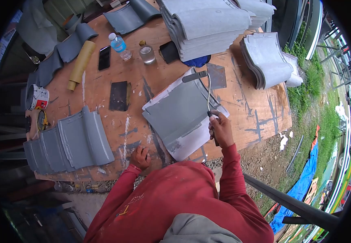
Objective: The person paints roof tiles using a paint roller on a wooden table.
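Right hand grips a paint roller, its head over the top of a part-grey, part-white tile at centre. Left hand, at seven o'clock, rests on the table, fingers bent; whether closed, I cannot tell. Grey tiles lie at nine, stacked pale tiles at one.

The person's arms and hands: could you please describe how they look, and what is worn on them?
The left sleeve and right sleeve are long, red and reach the wrists, belonging to a red shirt with pale lettering and a small orange-yellow mark. The left hand and right hand are bare, without gloves.
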Available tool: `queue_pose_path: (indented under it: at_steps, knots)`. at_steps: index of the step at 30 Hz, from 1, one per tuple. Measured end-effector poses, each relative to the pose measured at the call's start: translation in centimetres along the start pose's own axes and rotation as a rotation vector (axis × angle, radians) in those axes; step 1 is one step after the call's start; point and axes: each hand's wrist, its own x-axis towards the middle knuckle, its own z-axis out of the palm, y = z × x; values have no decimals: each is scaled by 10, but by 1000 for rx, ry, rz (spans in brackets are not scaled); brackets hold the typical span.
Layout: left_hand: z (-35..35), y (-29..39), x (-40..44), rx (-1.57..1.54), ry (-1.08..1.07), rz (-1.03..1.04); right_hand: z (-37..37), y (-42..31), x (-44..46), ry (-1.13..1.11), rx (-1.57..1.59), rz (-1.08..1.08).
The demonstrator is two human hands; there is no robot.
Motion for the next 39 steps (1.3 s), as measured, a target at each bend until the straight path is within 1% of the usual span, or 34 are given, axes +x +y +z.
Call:
queue_pose_path:
  at_steps: [1,3,5,7,8,10,13,15,16,18,21,23,24,27,29,30,32,33,35,36,37,39]
  knots:
    - [0,1,-1,6,-9,2,4,-7,-5,1,10,5]
    - [-3,1,0,33,-27,7,14,-16,-13,-151,312,141]
    - [-4,3,3,51,-22,25,38,-15,-5,-137,334,130]
    - [-4,6,3,66,-12,31,61,-7,14,-160,546,180]
    - [-3,6,3,69,-1,30,76,-5,18,-159,553,181]
    - [-2,5,1,85,10,23,110,-4,24,-83,708,107]
    - [-1,-2,-2,70,-28,14,152,5,7,-44,672,137]
    - [2,-3,-3,56,-44,2,166,11,-17,-101,594,137]
    - [3,-3,-2,51,-44,7,169,16,-25,-130,610,152]
    - [3,-3,1,12,-8,44,167,16,-20,-108,612,146]
    - [2,0,1,32,4,22,154,3,7,-62,631,154]
    - [-2,4,0,40,-7,13,138,-6,30,-26,743,81]
    - [-3,4,1,46,-21,11,131,-8,32,-33,740,77]
    - [-1,0,-1,49,-23,-1,103,-15,29,-58,660,119]
    - [-1,-1,-1,48,-11,-6,74,-16,6,-142,358,128]
    - [0,-1,-2,51,-9,-5,56,-11,3,-156,339,133]
    - [1,-4,-3,44,1,-14,23,2,-1,-270,-195,-34]
    - [1,-4,-4,44,-2,4,20,4,-4,-282,-206,-27]
    - [0,-3,-3,41,-9,-5,15,9,-7,-221,-440,-63]
    - [-2,-2,-2,42,-19,1,17,20,-1,-171,-537,-207]
    - [-4,0,0,39,-21,2,23,21,1,-168,-538,-204]
    - [-5,2,2,45,31,40,38,20,11,-92,-601,-490]
